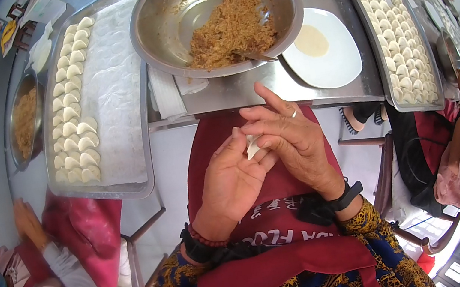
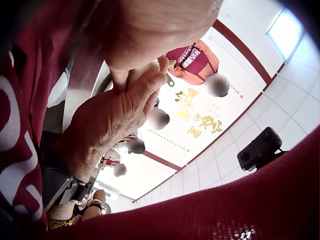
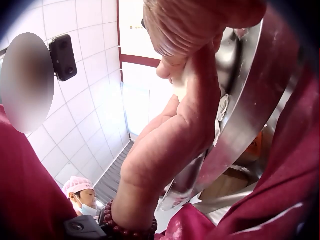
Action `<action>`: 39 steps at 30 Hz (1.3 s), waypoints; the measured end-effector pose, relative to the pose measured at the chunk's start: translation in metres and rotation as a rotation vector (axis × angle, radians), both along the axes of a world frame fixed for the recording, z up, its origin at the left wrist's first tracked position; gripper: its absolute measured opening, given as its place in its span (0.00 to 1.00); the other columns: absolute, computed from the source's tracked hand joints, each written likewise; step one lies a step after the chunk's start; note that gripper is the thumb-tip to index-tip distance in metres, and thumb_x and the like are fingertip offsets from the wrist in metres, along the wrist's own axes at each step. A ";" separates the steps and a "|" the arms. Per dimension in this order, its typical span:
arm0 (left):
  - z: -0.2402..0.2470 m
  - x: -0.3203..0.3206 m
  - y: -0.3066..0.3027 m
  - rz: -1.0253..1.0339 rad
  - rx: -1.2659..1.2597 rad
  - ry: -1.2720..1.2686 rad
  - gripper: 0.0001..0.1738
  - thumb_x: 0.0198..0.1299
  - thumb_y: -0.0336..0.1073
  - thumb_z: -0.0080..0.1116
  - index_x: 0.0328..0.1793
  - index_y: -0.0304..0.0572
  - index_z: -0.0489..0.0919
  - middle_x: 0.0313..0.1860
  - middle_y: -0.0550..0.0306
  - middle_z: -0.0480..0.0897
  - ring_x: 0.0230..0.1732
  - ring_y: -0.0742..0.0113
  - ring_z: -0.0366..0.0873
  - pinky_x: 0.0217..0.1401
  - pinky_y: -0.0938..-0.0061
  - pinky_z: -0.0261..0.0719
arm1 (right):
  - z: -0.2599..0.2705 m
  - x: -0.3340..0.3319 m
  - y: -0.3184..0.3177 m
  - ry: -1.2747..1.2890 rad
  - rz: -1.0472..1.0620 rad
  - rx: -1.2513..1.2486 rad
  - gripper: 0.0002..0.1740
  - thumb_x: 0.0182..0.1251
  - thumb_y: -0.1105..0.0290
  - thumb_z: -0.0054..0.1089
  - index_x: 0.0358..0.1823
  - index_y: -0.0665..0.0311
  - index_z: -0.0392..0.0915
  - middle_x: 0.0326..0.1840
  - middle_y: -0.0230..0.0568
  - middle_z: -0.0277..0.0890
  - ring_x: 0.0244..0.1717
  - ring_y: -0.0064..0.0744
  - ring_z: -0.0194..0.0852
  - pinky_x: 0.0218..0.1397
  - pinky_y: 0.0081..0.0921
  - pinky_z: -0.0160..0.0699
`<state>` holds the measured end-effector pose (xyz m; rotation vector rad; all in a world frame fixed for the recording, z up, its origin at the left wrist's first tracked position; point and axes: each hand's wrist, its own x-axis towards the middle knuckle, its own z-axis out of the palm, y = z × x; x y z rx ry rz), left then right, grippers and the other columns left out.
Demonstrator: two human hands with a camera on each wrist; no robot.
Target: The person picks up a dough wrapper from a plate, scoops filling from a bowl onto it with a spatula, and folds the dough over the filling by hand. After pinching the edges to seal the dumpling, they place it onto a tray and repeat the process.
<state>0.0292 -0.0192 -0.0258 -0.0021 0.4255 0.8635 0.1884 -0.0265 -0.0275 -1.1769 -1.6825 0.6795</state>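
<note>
A small pale folded piece of dough is held between both hands in front of the apron. My left hand, with a beaded bracelet at its wrist, pinches it from the left, palm up. From the right, my right hand grips the same piece with thumb and fingers, its index finger raised. The left wrist view shows the dough mostly covered between my left hand and my right hand. A pale edge of dough shows between the hands in the right wrist view.
A steel bowl of brown filling stands ahead. Right of it, a white plate carries a round wrapper. Trays of dumplings lie left and right. People are at both sides.
</note>
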 end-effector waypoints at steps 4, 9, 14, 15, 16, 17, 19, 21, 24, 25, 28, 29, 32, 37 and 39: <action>0.000 0.002 0.001 -0.006 -0.017 -0.004 0.22 0.78 0.41 0.40 0.67 0.30 0.70 0.63 0.51 0.75 0.66 0.59 0.73 0.74 0.58 0.68 | 0.004 0.000 -0.001 -0.081 -0.008 -0.010 0.21 0.61 0.61 0.66 0.55 0.58 0.83 0.61 0.38 0.81 0.77 0.45 0.61 0.69 0.40 0.63; 0.009 0.001 0.003 0.019 0.006 0.010 0.24 0.78 0.45 0.39 0.67 0.32 0.69 0.63 0.52 0.75 0.66 0.59 0.72 0.74 0.61 0.68 | 0.011 -0.007 -0.003 0.041 -0.131 -0.050 0.23 0.60 0.59 0.67 0.56 0.57 0.83 0.66 0.39 0.76 0.77 0.48 0.59 0.71 0.41 0.62; -0.009 -0.001 -0.002 0.041 0.011 -0.241 0.23 0.78 0.44 0.40 0.68 0.34 0.69 0.63 0.51 0.76 0.67 0.58 0.71 0.74 0.60 0.68 | 0.005 -0.001 -0.002 -0.156 -0.091 0.121 0.26 0.59 0.56 0.66 0.58 0.58 0.82 0.67 0.39 0.75 0.78 0.51 0.57 0.72 0.42 0.62; -0.011 0.000 -0.003 0.035 0.001 -0.366 0.22 0.77 0.44 0.42 0.67 0.36 0.69 0.63 0.51 0.76 0.68 0.58 0.70 0.75 0.59 0.66 | 0.006 0.000 -0.002 -0.194 -0.067 0.138 0.27 0.59 0.54 0.65 0.58 0.58 0.82 0.67 0.39 0.75 0.78 0.51 0.57 0.72 0.43 0.62; -0.010 0.001 -0.003 0.034 0.001 -0.367 0.22 0.77 0.44 0.42 0.67 0.36 0.69 0.63 0.51 0.76 0.68 0.58 0.70 0.75 0.59 0.66 | 0.007 0.001 -0.002 -0.231 -0.042 0.155 0.28 0.59 0.53 0.64 0.58 0.58 0.82 0.67 0.39 0.75 0.78 0.51 0.56 0.71 0.43 0.62; -0.008 0.001 -0.003 0.031 0.019 -0.286 0.23 0.77 0.44 0.43 0.68 0.36 0.69 0.63 0.50 0.76 0.69 0.58 0.70 0.75 0.59 0.66 | 0.008 0.000 -0.002 -0.231 -0.042 0.155 0.28 0.59 0.53 0.64 0.58 0.58 0.82 0.67 0.39 0.75 0.78 0.51 0.56 0.71 0.43 0.62; -0.002 0.002 -0.002 0.028 0.038 -0.204 0.23 0.77 0.45 0.43 0.68 0.36 0.68 0.64 0.50 0.75 0.69 0.58 0.70 0.75 0.59 0.65 | 0.010 -0.004 -0.002 -0.140 -0.109 0.117 0.27 0.58 0.53 0.64 0.58 0.57 0.82 0.67 0.39 0.75 0.78 0.52 0.56 0.71 0.43 0.63; 0.004 0.001 0.000 0.035 0.127 -0.026 0.25 0.77 0.46 0.42 0.70 0.35 0.67 0.66 0.49 0.74 0.70 0.58 0.69 0.76 0.59 0.64 | 0.014 -0.007 -0.003 -0.096 -0.144 0.099 0.28 0.58 0.52 0.64 0.57 0.57 0.83 0.67 0.38 0.75 0.78 0.52 0.56 0.71 0.43 0.63; 0.003 0.000 0.000 0.024 0.169 -0.036 0.27 0.77 0.47 0.40 0.70 0.32 0.66 0.68 0.48 0.72 0.71 0.57 0.67 0.76 0.58 0.64 | 0.014 -0.007 -0.004 -0.080 -0.168 0.087 0.28 0.56 0.52 0.65 0.57 0.57 0.83 0.67 0.38 0.76 0.78 0.52 0.56 0.72 0.43 0.64; 0.004 0.001 0.000 0.024 0.169 -0.036 0.27 0.77 0.47 0.40 0.70 0.32 0.66 0.68 0.48 0.72 0.71 0.57 0.67 0.76 0.58 0.64 | 0.012 -0.005 -0.004 -0.108 -0.157 0.093 0.28 0.55 0.52 0.65 0.56 0.57 0.83 0.66 0.38 0.76 0.78 0.52 0.56 0.72 0.43 0.63; 0.004 0.002 -0.002 0.058 0.170 -0.081 0.28 0.78 0.47 0.39 0.71 0.28 0.66 0.67 0.47 0.73 0.68 0.58 0.71 0.73 0.61 0.68 | 0.007 -0.001 -0.003 -0.149 -0.110 0.131 0.28 0.53 0.53 0.67 0.56 0.56 0.84 0.66 0.37 0.76 0.78 0.52 0.56 0.72 0.43 0.63; 0.001 0.002 -0.003 0.058 0.149 -0.091 0.29 0.78 0.47 0.38 0.71 0.27 0.66 0.67 0.47 0.73 0.68 0.58 0.70 0.73 0.61 0.67 | 0.008 -0.001 -0.004 -0.150 -0.110 0.131 0.28 0.53 0.53 0.67 0.56 0.56 0.84 0.66 0.37 0.76 0.78 0.52 0.56 0.72 0.43 0.63; 0.005 0.003 -0.002 0.039 0.154 -0.062 0.28 0.77 0.47 0.39 0.70 0.28 0.66 0.67 0.47 0.72 0.70 0.57 0.69 0.75 0.60 0.66 | 0.012 -0.003 -0.004 -0.121 -0.095 0.094 0.26 0.53 0.56 0.70 0.55 0.55 0.84 0.66 0.38 0.77 0.79 0.50 0.56 0.73 0.43 0.62; 0.005 0.001 -0.001 0.043 0.197 0.036 0.27 0.77 0.47 0.40 0.69 0.30 0.67 0.67 0.46 0.73 0.70 0.57 0.69 0.75 0.59 0.65 | 0.012 -0.004 -0.008 0.128 -0.092 -0.021 0.19 0.54 0.65 0.73 0.49 0.57 0.86 0.62 0.38 0.80 0.77 0.47 0.60 0.70 0.39 0.63; 0.005 0.000 -0.002 0.062 0.228 0.077 0.28 0.78 0.45 0.39 0.71 0.26 0.66 0.67 0.46 0.73 0.69 0.59 0.70 0.73 0.62 0.67 | 0.016 -0.004 -0.007 0.080 -0.090 -0.001 0.17 0.54 0.66 0.73 0.47 0.57 0.86 0.60 0.38 0.81 0.76 0.48 0.61 0.68 0.39 0.65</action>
